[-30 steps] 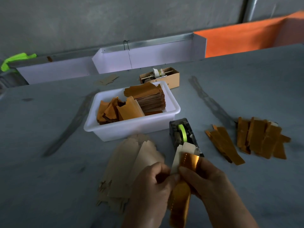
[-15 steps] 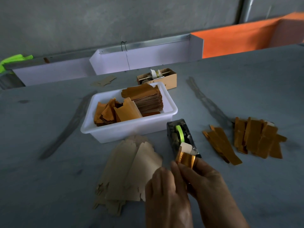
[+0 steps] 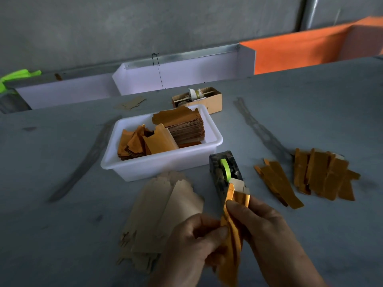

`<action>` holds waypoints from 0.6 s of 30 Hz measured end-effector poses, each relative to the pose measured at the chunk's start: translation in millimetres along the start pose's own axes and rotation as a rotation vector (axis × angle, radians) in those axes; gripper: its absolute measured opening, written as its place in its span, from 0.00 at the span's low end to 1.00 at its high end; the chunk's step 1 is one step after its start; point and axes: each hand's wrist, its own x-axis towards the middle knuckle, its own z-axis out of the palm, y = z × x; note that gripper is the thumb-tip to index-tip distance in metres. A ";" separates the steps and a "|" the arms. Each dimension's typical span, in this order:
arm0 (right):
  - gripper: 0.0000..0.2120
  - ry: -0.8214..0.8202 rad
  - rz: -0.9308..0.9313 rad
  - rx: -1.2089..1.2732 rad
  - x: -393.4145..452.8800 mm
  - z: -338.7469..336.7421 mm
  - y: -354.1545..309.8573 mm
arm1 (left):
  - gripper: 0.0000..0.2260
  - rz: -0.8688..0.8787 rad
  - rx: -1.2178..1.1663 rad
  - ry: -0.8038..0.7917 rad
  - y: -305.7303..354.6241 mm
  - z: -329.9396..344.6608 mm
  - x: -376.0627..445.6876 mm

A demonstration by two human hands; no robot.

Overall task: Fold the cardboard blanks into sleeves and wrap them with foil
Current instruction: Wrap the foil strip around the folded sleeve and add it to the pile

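Both hands hold one narrow sleeve (image 3: 233, 230) wrapped in gold foil, upright at the bottom centre. My left hand (image 3: 190, 251) pinches its lower left edge. My right hand (image 3: 269, 235) grips it from the right, thumb across the foil near the top. A pale cardboard tip (image 3: 238, 184) sticks out above the foil. A pile of plain cardboard blanks (image 3: 161, 214) lies on the table to the left of my hands. Finished gold sleeves (image 3: 323, 175) lie in a loose heap at the right, with a few more (image 3: 277, 183) beside them.
A tape dispenser (image 3: 224, 170) with a green roll stands just beyond the sleeve. A white tub (image 3: 163, 164) behind it holds stacked gold foil sheets (image 3: 182, 125). A small cardboard box (image 3: 199, 99) sits farther back. White and orange bins line the table's far edge.
The foil strip that hung loose a second ago now lies folded along the sleeve. My left hand has slid down to the lower edge, and my right thumb has moved up.
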 end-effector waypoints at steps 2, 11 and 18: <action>0.09 -0.011 -0.045 -0.093 -0.6 0.1 -5.0 | 0.03 -0.030 -0.110 -0.045 3.5 -1.7 0.9; 0.07 0.278 -0.168 -0.627 38.1 -46.4 -24.0 | 0.08 0.008 -0.022 0.264 5.4 0.0 13.5; 0.05 0.157 -0.069 -0.634 53.2 -40.9 -9.3 | 0.08 -0.020 -0.163 0.208 6.8 11.8 22.9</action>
